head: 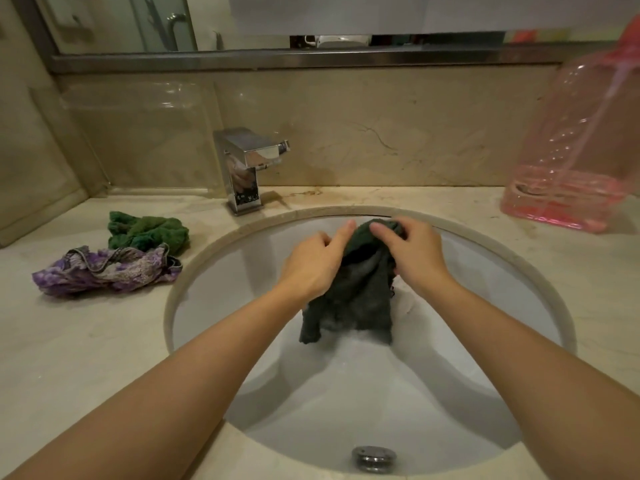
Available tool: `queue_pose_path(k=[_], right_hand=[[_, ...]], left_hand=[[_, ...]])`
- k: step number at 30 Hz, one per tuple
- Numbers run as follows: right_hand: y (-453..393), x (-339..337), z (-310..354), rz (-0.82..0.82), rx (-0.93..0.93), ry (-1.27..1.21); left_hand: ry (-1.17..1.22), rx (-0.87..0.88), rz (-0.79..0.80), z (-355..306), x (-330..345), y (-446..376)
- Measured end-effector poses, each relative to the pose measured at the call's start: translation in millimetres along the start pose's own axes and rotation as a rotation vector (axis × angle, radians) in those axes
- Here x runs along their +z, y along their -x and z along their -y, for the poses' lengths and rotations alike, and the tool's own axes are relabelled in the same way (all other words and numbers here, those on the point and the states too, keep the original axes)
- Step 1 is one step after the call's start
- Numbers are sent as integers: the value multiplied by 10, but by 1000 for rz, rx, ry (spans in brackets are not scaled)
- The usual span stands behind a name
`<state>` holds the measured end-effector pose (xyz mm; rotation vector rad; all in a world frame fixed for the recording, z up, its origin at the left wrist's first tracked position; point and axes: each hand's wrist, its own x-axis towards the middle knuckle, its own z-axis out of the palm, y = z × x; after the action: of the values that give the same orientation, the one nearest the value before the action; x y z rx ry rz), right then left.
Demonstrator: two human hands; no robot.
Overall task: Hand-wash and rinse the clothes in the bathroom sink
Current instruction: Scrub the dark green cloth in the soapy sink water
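Observation:
A dark grey-green wet cloth (360, 292) hangs over the white sink basin (221, 306), its lower end touching the water. My left hand (311, 261) grips its left upper side. My right hand (412, 254) holds its top right, thumb and fingers curled over the fabric. Both hands are raised above the middle of the basin. On the counter to the left lie a green cloth (149, 232) and a purple patterned garment (104, 270).
A chrome tap (246, 168) stands behind the basin at the left. A large pink transparent bottle (571, 150) with pink liquid sits on the counter at the back right. The overflow hole (374, 457) is at the basin's near rim. A mirror runs along the wall.

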<state>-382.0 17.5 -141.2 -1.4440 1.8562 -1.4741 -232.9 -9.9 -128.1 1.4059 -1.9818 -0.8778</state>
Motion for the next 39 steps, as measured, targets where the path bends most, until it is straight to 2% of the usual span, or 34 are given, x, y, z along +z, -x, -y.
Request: queue_pose_path(k=[4, 8, 11, 15, 18, 20, 22, 24, 28, 30, 32, 35, 39], right_hand=[[-26, -75, 43, -156, -3, -180], [86, 36, 229, -112, -131, -355], [143, 87, 301, -24, -335, -288], [183, 144, 334, -93, -505, -248], [207, 188, 363, -127, -474, -329], [208, 209, 361, -205, -418, -395], [182, 207, 320, -318, -275, -473], [114, 168, 234, -351, -72, -479], [-11, 22, 58, -189, 308, -436], [-41, -22, -10, -93, 431, -263], [-34, -22, -26, 3, 480, -212], [36, 38, 49, 239, 356, -365], [146, 172, 96, 577, 260, -378]], left_hand=[[67, -84, 159, 18, -6, -47], [27, 28, 332, 36, 58, -39], [6, 40, 350, 58, 47, -48], [193, -62, 271, 24, 8, -49], [336, -115, 232, 23, -29, -83], [413, -140, 226, 24, -18, -94], [505, -172, 176, 8, 1, -85], [644, -201, 83, -9, 0, -88], [1068, -169, 20, -44, -118, -91], [1211, -116, 28, -81, -176, -72], [1284, -104, 23, -106, -188, -63], [1223, -117, 31, -82, -140, -83], [907, -135, 169, -84, -72, -9]])
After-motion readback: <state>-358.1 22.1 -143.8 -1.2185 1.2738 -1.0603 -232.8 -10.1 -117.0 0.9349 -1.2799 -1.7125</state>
